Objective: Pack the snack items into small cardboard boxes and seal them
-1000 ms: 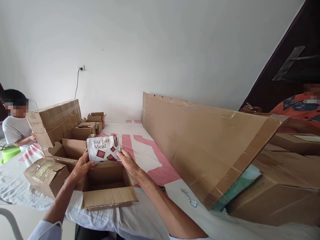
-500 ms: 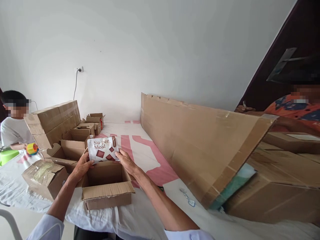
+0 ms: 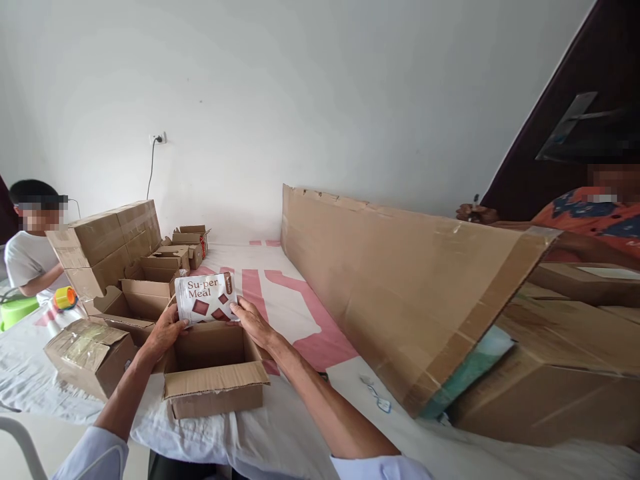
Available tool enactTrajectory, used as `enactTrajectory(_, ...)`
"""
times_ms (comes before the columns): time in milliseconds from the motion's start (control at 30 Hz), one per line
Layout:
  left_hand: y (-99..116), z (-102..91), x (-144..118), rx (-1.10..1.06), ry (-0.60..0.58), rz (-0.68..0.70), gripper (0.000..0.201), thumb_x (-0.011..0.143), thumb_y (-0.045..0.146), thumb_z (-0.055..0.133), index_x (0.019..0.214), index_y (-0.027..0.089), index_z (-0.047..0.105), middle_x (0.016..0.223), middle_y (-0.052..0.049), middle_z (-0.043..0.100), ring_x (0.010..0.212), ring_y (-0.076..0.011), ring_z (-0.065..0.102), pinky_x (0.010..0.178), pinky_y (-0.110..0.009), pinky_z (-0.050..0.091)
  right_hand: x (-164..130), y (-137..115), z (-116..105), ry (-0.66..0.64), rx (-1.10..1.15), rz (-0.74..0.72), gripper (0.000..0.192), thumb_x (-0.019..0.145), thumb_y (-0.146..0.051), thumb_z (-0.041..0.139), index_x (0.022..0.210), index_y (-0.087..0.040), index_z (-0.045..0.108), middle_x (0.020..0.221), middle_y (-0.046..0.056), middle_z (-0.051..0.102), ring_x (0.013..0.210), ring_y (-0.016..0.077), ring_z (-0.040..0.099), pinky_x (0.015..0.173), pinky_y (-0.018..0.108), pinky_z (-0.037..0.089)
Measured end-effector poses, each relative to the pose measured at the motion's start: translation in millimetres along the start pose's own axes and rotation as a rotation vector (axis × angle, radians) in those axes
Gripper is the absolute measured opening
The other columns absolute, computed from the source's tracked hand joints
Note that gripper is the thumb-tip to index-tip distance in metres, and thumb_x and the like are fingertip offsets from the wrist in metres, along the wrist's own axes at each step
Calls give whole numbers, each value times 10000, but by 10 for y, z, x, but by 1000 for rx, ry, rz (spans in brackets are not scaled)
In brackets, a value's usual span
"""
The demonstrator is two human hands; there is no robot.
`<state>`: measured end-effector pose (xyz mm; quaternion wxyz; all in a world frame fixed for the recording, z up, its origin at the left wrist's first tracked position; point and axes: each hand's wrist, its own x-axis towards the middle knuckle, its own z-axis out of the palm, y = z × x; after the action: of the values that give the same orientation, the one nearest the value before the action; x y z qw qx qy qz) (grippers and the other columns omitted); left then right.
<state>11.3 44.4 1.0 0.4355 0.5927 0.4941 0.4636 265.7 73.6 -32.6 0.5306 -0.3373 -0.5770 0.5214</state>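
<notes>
- Your left hand (image 3: 163, 331) and right hand (image 3: 251, 321) both grip the white "Su-per Meal" pouch (image 3: 207, 298), fingers clamped on its lower left and lower right edges. The pouch stands upright, printed face towards you.
- The pouch sits over the far rim of the open carton (image 3: 213, 370), at the near left part of the cloth-covered table (image 3: 310, 333). The carton's inside looks bare.
- Change over the last second: the pouch has dropped slightly towards the carton mouth. Since half a second ago it and both hands have barely shifted. Judgement: lowering has paused at the rim, the pouch not yet inside.
- Just left of the carton, a taped box (image 3: 90, 353). Beyond it, more open cartons (image 3: 143, 297).
- At the far left edge, another person now has a yellow tape dispenser (image 3: 65, 297) beside them.
</notes>
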Motion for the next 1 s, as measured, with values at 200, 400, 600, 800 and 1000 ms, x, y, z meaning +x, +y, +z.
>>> enactTrajectory(200,29,19,-13,0,9,-6,479,652,344,823,1087,183,706,1059,-79,758,977,-282,688,792,-354,541,41,70,-36,-17,-16,-16,402,892,-568,711,1101,-225,742,1055,39,786,1030,246,693,952,390,572)
enactTrajectory(400,24,25,-53,-31,10,3,476,674,341,831,1111,188,718,1096,-85,760,1016,-285,683,801,-345,537,13,38,-89,-72,-13,-22,443,911,-605,731,1128,-219,747,1114,41,783,1054,240,688,982,399,554)
enactTrajectory(600,5,45,-71,-14,-17,28,488,709,377,843,1142,179,732,1076,-104,779,1004,-301,693,803,-359,526,-9,-67,-145,-199,79,54,497,802,-593,875,1075,-195,753,1012,61,794,929,248,709,827,368,562)
enactTrajectory(800,81,66,-218,50,-103,84,470,823,446,800,1207,177,772,1142,-128,803,1075,-324,705,916,-404,532,8,19,-226,-110,210,108,482,721,-589,918,1004,-221,787,944,67,813,871,262,733,746,375,577)
enactTrajectory(1000,17,-195,-450,141,227,31,546,765,577,865,1149,191,823,1214,-132,809,1187,-371,701,1052,-437,522,128,181,-471,127,410,24,447,707,-568,943,995,-269,778,1015,45,829,877,253,747,784,425,624)
